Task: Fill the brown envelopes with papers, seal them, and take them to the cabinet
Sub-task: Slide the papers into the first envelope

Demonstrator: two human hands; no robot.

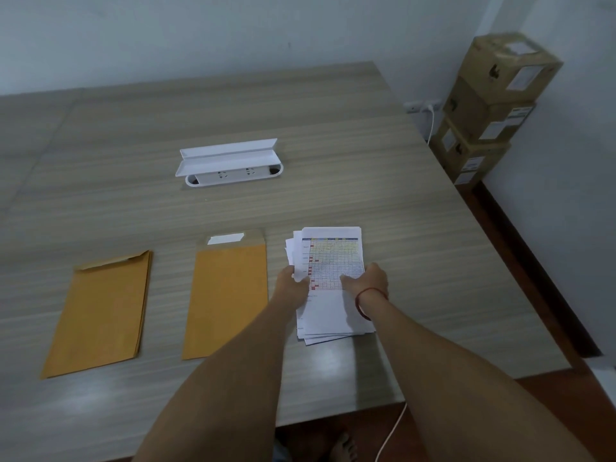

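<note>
A stack of printed papers (333, 255) with a coloured table on top lies on the wooden table (300, 128), right of centre. My left hand (291, 283) grips the stack's left edge. My right hand (370, 278) grips its right edge, thumb on the top sheet. A single brown envelope (230, 295) with its flap open and a white strip showing lies just left of the papers. Further left sits a small pile of brown envelopes (103, 308).
A white pop-up socket box (230, 161) with its lid raised sits in the table's middle. Stacked cardboard boxes (490, 105) stand against the wall at the right. A white cable (390, 435) hangs below the table's near edge. My bare foot (343, 448) shows on the floor.
</note>
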